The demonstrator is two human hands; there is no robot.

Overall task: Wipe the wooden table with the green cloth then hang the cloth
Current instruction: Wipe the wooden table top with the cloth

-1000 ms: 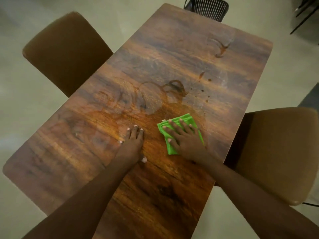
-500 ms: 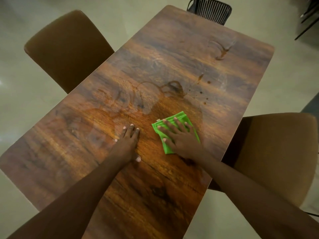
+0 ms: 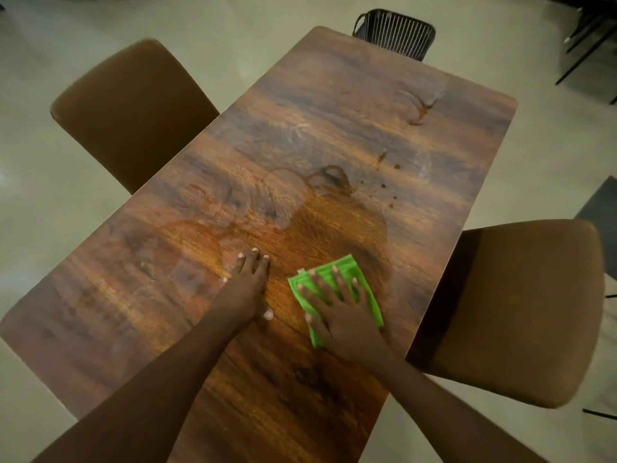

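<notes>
On tabletop (image 3: pixel 334 105), your right hand (image 3: pixel 344 315), fingers spread flat, has slid green cloth (image 3: pixel 334 279) nearer; left hand (image 3: pixel 245 285) braces flat; far stains (image 3: pixel 384 182) remain.

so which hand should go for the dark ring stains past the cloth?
Right hand: it lies flat on the green cloth, just short of the ring stains. Left hand is bare, pressed on the table.

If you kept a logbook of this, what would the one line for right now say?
stage: wiping | right hand: flat on green cloth | left hand: flat on wooden table | dark stains remain | cloth not hung
</notes>
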